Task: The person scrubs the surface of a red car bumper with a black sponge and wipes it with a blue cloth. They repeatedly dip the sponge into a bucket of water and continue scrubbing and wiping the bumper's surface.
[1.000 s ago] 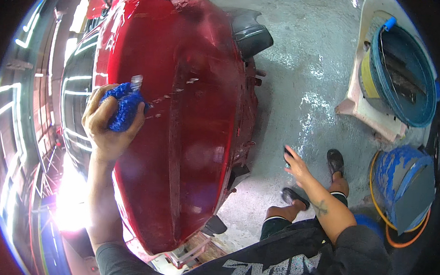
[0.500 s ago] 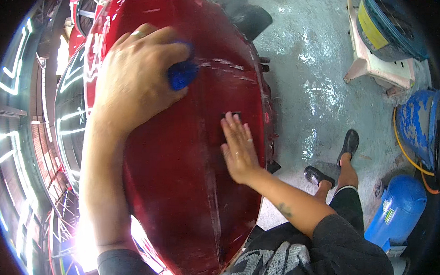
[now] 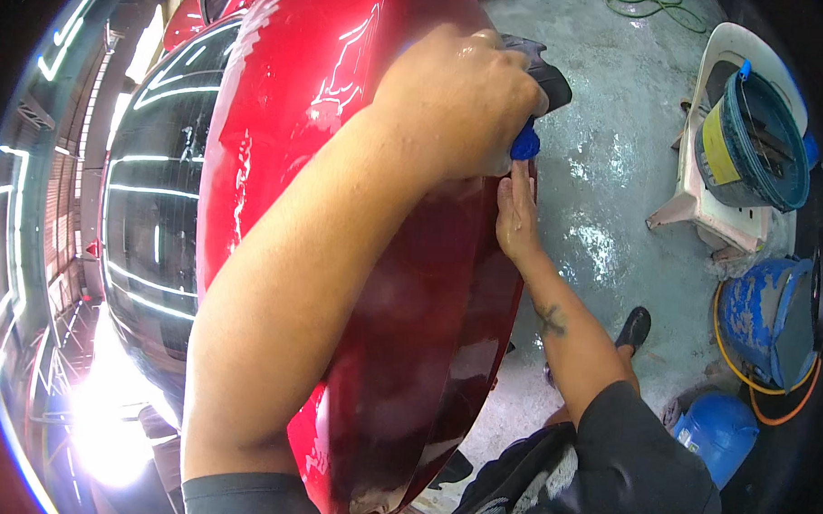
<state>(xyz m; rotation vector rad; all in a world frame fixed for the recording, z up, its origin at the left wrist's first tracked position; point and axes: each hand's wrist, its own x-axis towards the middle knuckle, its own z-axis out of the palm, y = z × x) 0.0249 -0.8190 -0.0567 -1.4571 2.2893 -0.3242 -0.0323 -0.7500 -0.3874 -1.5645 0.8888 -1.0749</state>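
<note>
My left hand [image 3: 462,100] reaches across a glossy, wet red car panel [image 3: 401,302], fingers curled round a blue textured pad [image 3: 526,143]. Only a small part of the pad shows past the fingers, at the panel's right side. Just below it is my right hand [image 3: 519,215], fingers stretched out and held together, lying along the panel's right edge. The right fingertips are close to the pad; whether they touch it I cannot tell. Part of the panel is hidden under my left forearm.
Dark car glass [image 3: 155,212] borders the panel on the left. A teal bucket [image 3: 742,146] stands on a white plastic chair [image 3: 703,208] at right. Below are a blue worn container [image 3: 759,310], an orange hose [image 3: 726,345] and a blue tank [image 3: 718,435]. The grey floor [image 3: 596,173] looks wet.
My left hand has carried the blue pad rightward across the panel to its right side. My right hand has shifted right and slightly up to the edge. The view has shifted too.
</note>
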